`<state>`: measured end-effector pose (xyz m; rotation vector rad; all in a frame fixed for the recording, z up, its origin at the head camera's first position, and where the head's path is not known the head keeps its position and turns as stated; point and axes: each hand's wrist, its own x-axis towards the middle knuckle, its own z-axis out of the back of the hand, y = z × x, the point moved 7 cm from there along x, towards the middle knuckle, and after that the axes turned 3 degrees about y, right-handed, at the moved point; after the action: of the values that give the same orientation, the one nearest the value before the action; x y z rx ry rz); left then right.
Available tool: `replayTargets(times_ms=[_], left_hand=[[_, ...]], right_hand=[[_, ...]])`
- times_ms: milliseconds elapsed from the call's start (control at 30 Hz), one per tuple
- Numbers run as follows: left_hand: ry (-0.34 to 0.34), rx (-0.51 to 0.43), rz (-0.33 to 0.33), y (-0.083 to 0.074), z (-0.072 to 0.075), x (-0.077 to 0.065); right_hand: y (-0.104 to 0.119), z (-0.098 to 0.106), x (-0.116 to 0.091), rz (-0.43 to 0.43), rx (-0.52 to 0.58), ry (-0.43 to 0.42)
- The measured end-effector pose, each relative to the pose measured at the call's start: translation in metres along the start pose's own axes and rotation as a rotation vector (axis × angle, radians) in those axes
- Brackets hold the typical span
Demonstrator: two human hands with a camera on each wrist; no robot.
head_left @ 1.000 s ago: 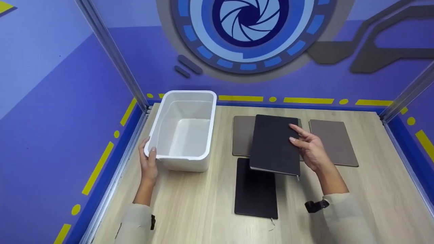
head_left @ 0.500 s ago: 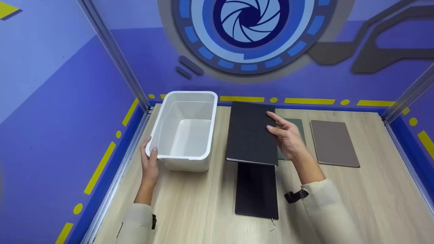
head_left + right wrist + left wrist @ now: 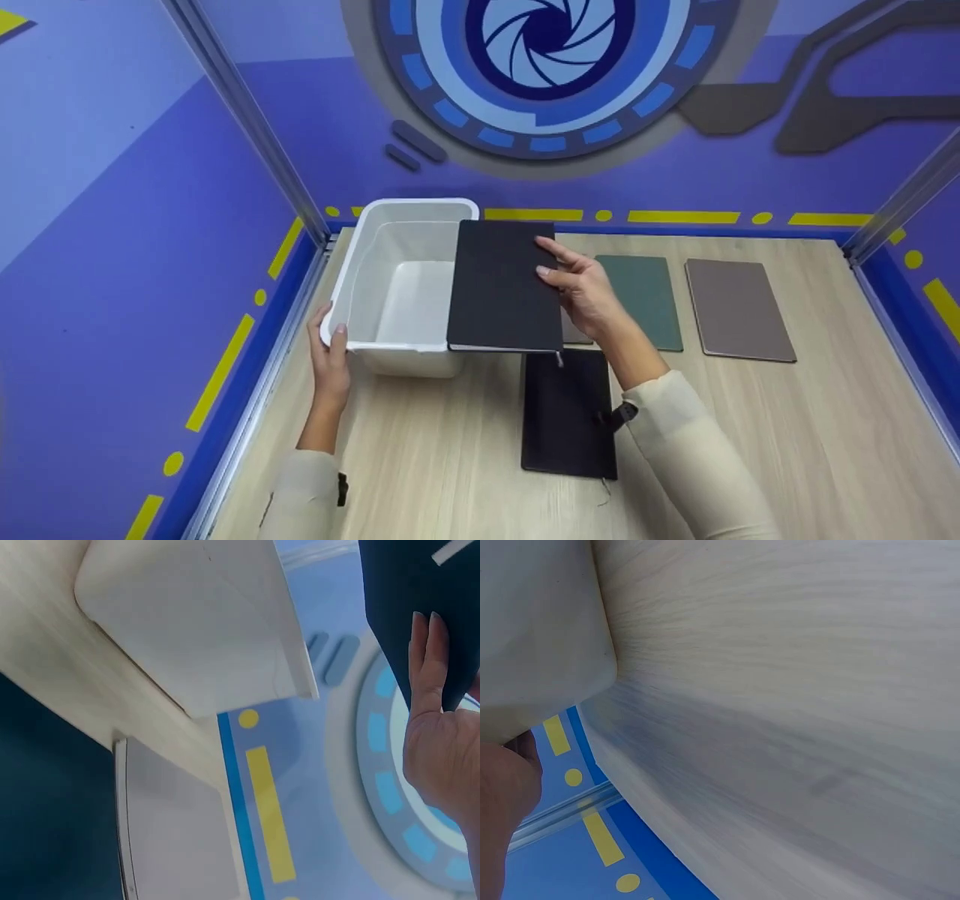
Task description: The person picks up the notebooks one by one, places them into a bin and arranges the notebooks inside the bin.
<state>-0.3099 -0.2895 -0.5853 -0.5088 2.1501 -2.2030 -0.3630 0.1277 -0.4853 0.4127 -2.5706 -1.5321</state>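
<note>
My right hand (image 3: 592, 296) pinches a black notebook (image 3: 504, 289) by its right edge, thumb on top. In the right wrist view, fingers (image 3: 431, 664) lie flat under its dark cover. The notebook is held in the air, covering the right rim of a white plastic bin (image 3: 401, 349) in the head view. At the bin's near left corner, my left hand (image 3: 330, 360) grips the rim, thumb on the near side. The left wrist view catches only part of this hand (image 3: 506, 791) beside the bin wall (image 3: 540, 630).
Another black notebook (image 3: 568, 420) lies on the wooden table (image 3: 420, 465), its ribbon trailing. Behind it are a mostly hidden grey-brown notebook (image 3: 577, 334), a green notebook (image 3: 643, 304) and a brown notebook (image 3: 741, 310). Blue panels (image 3: 172, 247) wall the table at the back and sides.
My right hand has carried the black notebook leftward, from above the notebooks at the back to the bin's right side. The green notebook is now uncovered. My left hand has stayed on the bin.
</note>
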Motion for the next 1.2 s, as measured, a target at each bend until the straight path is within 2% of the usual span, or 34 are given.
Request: replayTargets(times_ms=[333,467,700,933,1200], left_hand=[[-0.005,0.010,-0.011,-0.001,-0.001,0.000],[0.003,0.025,-0.023,0.000,-0.004,0.002],[-0.034,0.022,-0.046,-0.003,-0.003,0.004],[-0.039,0.012,-0.071,-0.003,-0.002,0.004],[-0.045,0.026,-0.041,-0.002,0.001,0.001]], right_hand=[[-0.017,-0.027,0.028,0.001,0.021,-0.098],[-0.026,-0.037,0.041,0.001,0.011,-0.112],[-0.052,-0.057,0.055,-0.031,-0.032,-0.140],[-0.068,-0.078,0.068,-0.035,-0.035,-0.141],[-0.076,-0.097,0.083,-0.029,-0.086,-0.173]])
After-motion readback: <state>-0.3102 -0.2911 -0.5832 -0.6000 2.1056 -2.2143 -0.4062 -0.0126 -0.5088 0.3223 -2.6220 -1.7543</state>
